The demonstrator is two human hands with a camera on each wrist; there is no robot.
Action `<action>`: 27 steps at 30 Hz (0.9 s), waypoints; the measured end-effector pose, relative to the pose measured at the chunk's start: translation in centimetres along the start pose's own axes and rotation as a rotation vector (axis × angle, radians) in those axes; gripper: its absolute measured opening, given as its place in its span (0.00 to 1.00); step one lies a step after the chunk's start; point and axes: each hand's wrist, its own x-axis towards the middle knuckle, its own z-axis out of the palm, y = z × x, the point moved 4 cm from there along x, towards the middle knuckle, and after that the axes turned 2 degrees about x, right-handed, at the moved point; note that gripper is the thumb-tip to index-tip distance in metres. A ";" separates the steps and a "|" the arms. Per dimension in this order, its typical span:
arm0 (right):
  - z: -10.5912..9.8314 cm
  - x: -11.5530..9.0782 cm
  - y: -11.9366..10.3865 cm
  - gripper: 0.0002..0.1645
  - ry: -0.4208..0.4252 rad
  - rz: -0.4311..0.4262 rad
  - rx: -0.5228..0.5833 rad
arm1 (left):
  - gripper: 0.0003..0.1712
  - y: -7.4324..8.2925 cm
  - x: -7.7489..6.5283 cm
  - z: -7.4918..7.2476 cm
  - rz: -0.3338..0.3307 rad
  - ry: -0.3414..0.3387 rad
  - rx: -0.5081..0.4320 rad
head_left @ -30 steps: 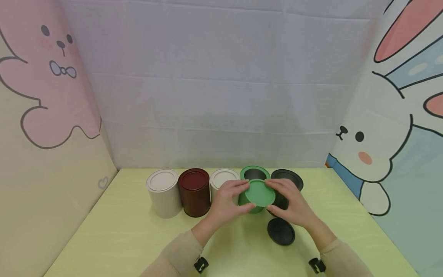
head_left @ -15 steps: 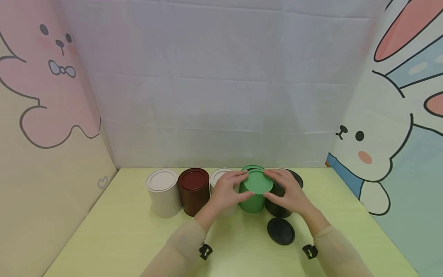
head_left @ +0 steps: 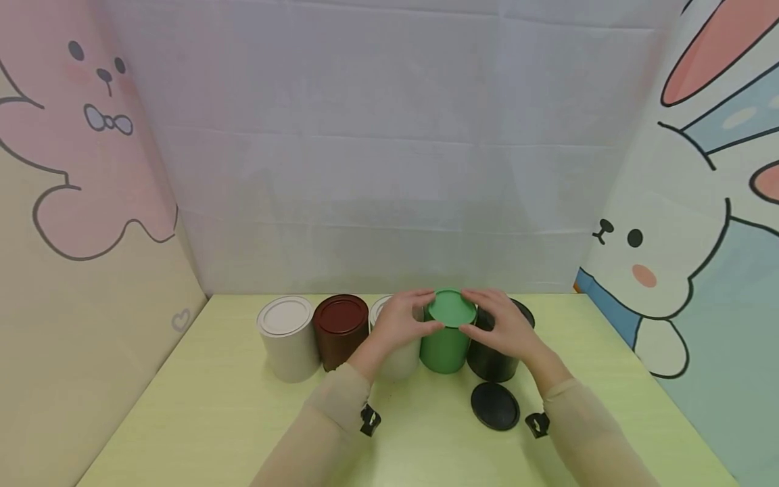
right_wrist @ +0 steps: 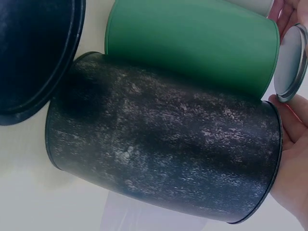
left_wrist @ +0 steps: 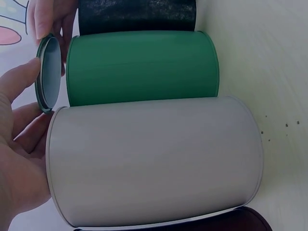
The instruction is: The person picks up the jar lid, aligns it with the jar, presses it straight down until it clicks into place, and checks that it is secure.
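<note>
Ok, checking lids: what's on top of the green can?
The left hand and right hand hold a green lid above the green can, not touching. The can's inside is hidden.

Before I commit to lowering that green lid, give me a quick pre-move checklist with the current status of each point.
1. Grip: ok. The left hand and right hand hold opposite sides of the green lid.
2. Green can upright: ok.
3. Lid above the can's top: ok, by the head view.
4. Lid seated: not ok. Both wrist views show a gap between lid and rim.
5. Can's interior free of obstruction: cannot tell; the lid hides it.
6. Black lid out of the way: ok. It is on the table, in front of the black can.
</note>
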 end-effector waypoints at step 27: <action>0.1 1.7 1.4 0.38 -0.135 0.119 -0.049 | 0.35 -0.8 2.3 0.0 -0.054 -0.142 0.035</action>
